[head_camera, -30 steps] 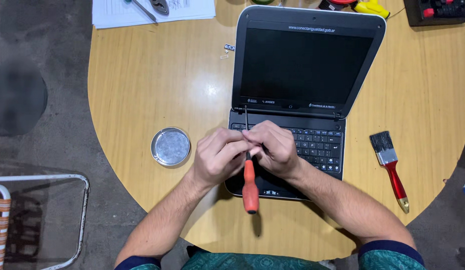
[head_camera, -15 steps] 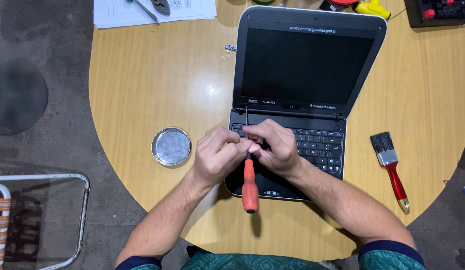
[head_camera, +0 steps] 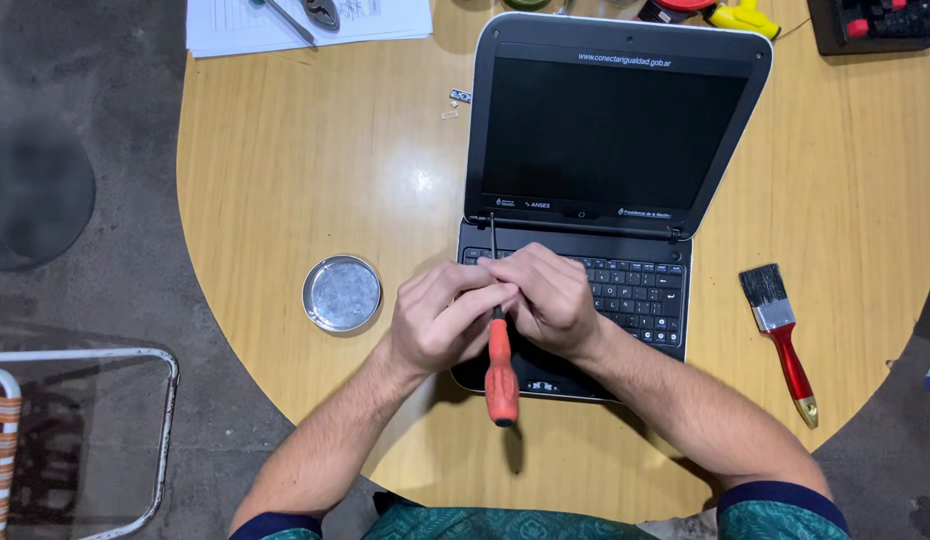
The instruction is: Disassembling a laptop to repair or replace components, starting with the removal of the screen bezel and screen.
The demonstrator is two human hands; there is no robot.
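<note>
- Where the two hands meet over the keyboard, the left hand (head_camera: 440, 320) and the right hand (head_camera: 550, 300) both close around a screwdriver (head_camera: 499, 350), fingers pinched on its thin shaft just above the orange handle.
- Its handle hangs toward the desk's near edge, past the front of the laptop (head_camera: 595, 200), while the metal shaft runs up between the fingers and its tip sits at the top left corner of the keyboard, close to the left hinge.
- Open and with a dark screen, the small black laptop stands near the middle of the round wooden desk (head_camera: 285, 180), its lid tilted toward the far edge.
- Left of the left hand, a round metal dish (head_camera: 342, 293) lies near the desk's left edge.
- Toward the right edge rests a paintbrush (head_camera: 780, 335) with a red handle, well apart from the hands.
- At the far left of the desk lie white sheets of paper (head_camera: 305, 20) with a metal tool on them; two tiny parts (head_camera: 457, 102) lie just left of the lid.
- Beside the desk, at lower left, stands a metal-framed chair (head_camera: 85, 430).
</note>
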